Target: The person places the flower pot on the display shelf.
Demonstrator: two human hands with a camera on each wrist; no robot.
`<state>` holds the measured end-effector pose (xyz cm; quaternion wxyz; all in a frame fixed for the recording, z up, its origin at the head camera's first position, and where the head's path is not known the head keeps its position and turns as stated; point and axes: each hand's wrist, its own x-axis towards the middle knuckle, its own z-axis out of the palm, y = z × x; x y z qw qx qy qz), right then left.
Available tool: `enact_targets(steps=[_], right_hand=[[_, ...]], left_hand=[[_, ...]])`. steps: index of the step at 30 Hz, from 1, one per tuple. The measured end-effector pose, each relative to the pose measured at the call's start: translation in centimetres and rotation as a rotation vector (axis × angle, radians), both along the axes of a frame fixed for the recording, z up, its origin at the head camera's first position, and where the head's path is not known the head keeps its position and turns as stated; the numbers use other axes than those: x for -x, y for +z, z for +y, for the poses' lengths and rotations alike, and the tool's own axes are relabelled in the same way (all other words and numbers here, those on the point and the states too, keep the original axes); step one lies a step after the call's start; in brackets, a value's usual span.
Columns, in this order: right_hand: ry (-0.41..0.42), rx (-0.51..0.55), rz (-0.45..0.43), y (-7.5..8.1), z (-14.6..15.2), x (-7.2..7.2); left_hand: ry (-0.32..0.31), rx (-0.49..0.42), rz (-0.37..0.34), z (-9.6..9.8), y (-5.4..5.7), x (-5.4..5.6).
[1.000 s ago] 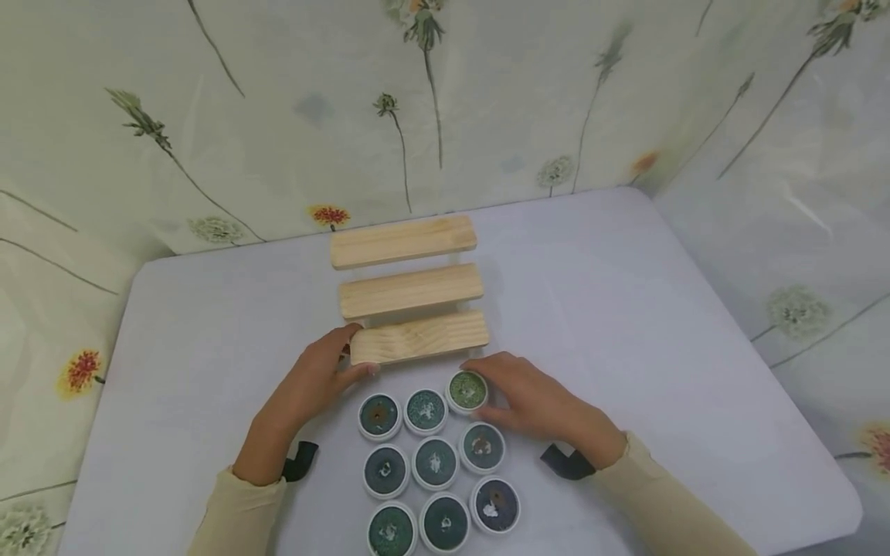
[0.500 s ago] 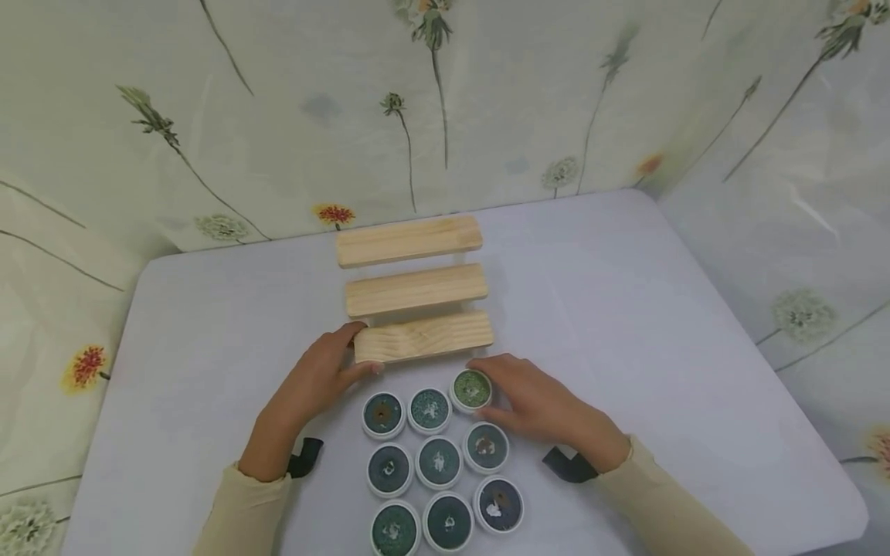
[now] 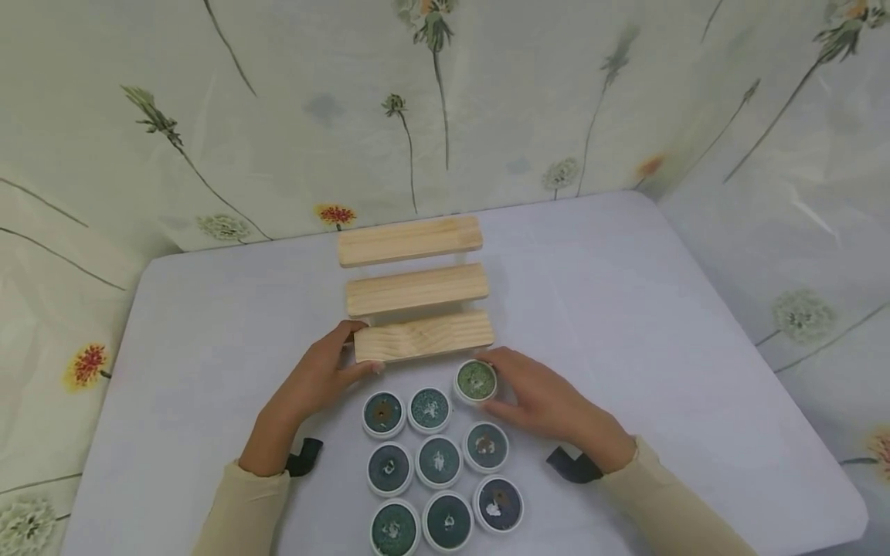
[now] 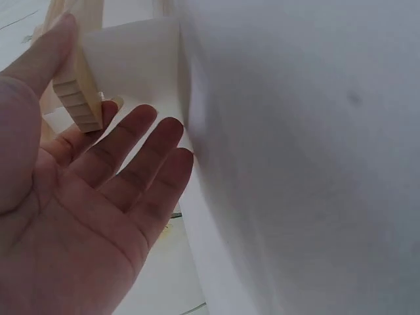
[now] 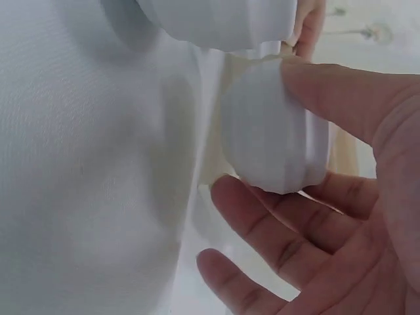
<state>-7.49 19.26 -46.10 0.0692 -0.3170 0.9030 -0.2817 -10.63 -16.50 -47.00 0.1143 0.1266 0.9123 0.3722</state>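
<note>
My left hand (image 3: 314,380) pinches the left end of the front plank (image 3: 424,337) of a three-tier wooden stand, thumb on one side and index finger on the other. In the left wrist view, the plank's end grain (image 4: 77,105) shows between them, and the remaining fingers are spread loosely. Between thumb and fingers, my right hand (image 3: 545,398) holds a small white pot with a light green top (image 3: 477,380), just in front of the plank's right end. Its fluted white wall (image 5: 269,128) shows in the right wrist view, apparently off the table.
Several similar pots with darker green or teal tops, such as the middle pot (image 3: 439,462), stand in rows before the stand. Behind are the middle plank (image 3: 417,289) and back plank (image 3: 410,241). A flowered curtain (image 3: 487,100) borders the white table (image 3: 612,293).
My right hand has moved the light green pot slightly away from its row, up and to the right in the head view. My left hand keeps its grip on the front plank.
</note>
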Motion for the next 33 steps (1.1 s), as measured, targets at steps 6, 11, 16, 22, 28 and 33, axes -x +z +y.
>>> enact_targets(steps=[6, 11, 16, 22, 28, 33], right_hand=[[-0.037, 0.061, 0.006, 0.9, 0.2, 0.5], [-0.064, 0.147, 0.033, 1.7, 0.6, 1.3], [-0.068, 0.217, 0.049, 2.5, 1.1, 2.0], [-0.089, 0.259, 0.104, 3.2, 1.2, 3.3], [-0.128, 0.262, 0.144, 4.3, 1.1, 4.8], [-0.135, 0.299, 0.139, 5.4, 0.5, 6.3]], left_hand=[[-0.017, -0.038, 0.016, -0.4, -0.2, 0.1], [-0.018, -0.018, 0.032, -0.3, -0.2, 0.1], [-0.011, -0.007, 0.026, -0.1, -0.2, 0.1], [0.0, 0.007, 0.022, -0.2, 0.0, 0.1], [0.002, 0.008, 0.03, -0.3, 0.0, 0.1], [-0.002, 0.0, 0.016, -0.3, -0.2, 0.3]])
